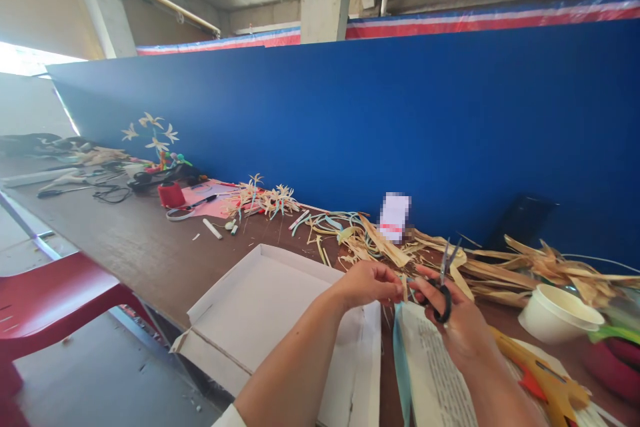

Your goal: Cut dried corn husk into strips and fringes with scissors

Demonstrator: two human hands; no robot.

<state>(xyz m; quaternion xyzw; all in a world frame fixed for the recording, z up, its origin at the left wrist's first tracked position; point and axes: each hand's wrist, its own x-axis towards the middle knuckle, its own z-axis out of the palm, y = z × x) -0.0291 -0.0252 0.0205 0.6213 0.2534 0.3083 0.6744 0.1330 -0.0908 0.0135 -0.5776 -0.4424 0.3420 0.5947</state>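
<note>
In my right hand (460, 323) is a pair of scissors (443, 297), its black handle loops round my fingers and its blades pointing up, slightly apart. My left hand (370, 283) is closed in a pinch on a narrow pale strip (405, 285) that looks like dried husk. Both hands' fingertips are close together, and the right fingers come near the strip. Below them a light-blue ribbon (401, 360) hangs or lies beside a printed sheet of paper (435, 367). Whether the ribbon joins the strip is hidden by my fingers.
An open white cardboard box (270, 300) lies under my left forearm. At right are a cream bowl (560, 313) and a yellow glue gun (547, 380). Dried husks (505, 267) line the blue partition (310, 120). Husk flowers (270, 200) and red tape (171, 195) lie further left; a red chair (65, 293) stands beside the table.
</note>
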